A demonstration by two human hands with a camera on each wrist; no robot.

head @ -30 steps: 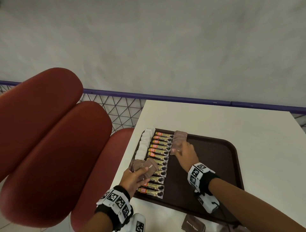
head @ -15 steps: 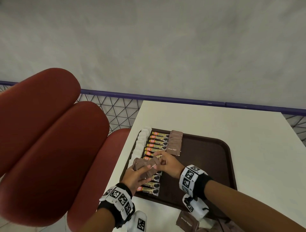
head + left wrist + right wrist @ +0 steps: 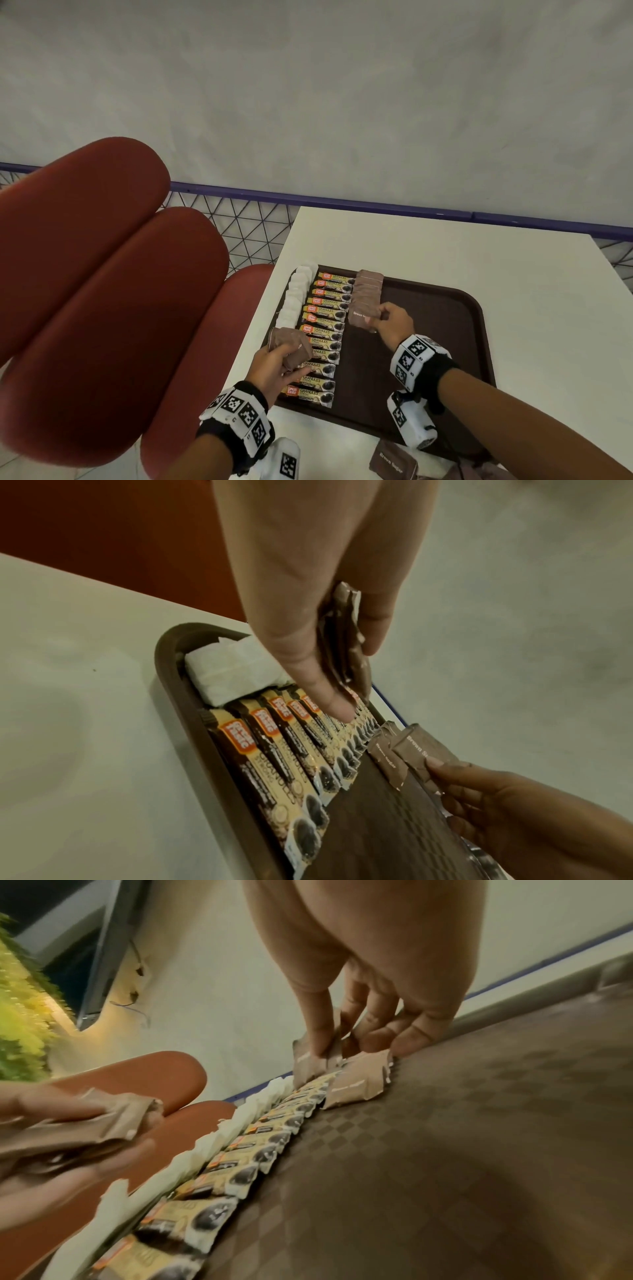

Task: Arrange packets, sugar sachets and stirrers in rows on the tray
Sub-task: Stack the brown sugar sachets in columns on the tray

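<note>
A dark brown tray (image 3: 455,346) carries a row of white sachets (image 3: 295,301), a row of coffee granule packets (image 3: 323,334) and a shorter row of brown sugar sachets (image 3: 368,291). My right hand (image 3: 376,320) pinches one brown sugar sachet (image 3: 362,317) at the near end of that row, low over the tray; the right wrist view shows this sachet (image 3: 308,1066) beside the row's last one (image 3: 359,1084). My left hand (image 3: 279,363) grips a stack of brown sachets (image 3: 289,344) above the coffee packets (image 3: 291,750). The stack (image 3: 344,642) sits between thumb and fingers.
The tray lies on a white table (image 3: 445,246). Loose brown sachets (image 3: 394,462) lie on the table near its front edge. A red padded seat (image 3: 102,274) stands at the left, with a purple rail and wire mesh (image 3: 246,233) behind. The tray's right half is bare.
My right hand went from the brown row to the stack in my left hand, took a sachet, and has carried it back to the row's near end. The left hand stayed put.
</note>
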